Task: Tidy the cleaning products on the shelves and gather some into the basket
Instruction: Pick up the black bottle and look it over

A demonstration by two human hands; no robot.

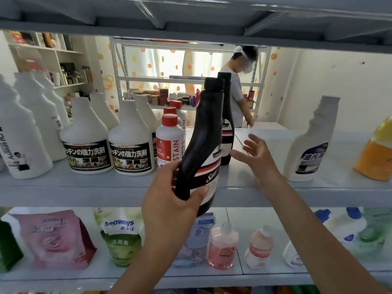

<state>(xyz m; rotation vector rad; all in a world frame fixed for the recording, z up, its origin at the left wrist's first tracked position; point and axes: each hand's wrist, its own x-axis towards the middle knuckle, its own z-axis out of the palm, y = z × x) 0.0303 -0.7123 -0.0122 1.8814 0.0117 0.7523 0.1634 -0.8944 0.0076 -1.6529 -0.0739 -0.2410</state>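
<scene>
The left hand [169, 203] grips the black bottle [201, 145] low, neck leaning up-right; the right hand [258, 160], splayed and empty, hovers just right, nearer the standing twin bottle [227, 128].

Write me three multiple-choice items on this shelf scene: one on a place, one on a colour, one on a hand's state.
1. Where is the second black bottle?
A. Standing on the upper shelf, behind the held black bottle
B. On the lower shelf
C. In a basket

2. What colour is the cap of the STAIN bottle?
A. Blue
B. Red
C. Green

3. What is the right hand doing?
A. Gripping a pouch
B. Pinching a cap
C. Open, holding nothing

Key: 1 A, its base rests on that shelf. 2 B, the cap shows red above the white body. 3 C, its fingers are spread beside the bottle, while the left hand grips the other one.
</scene>
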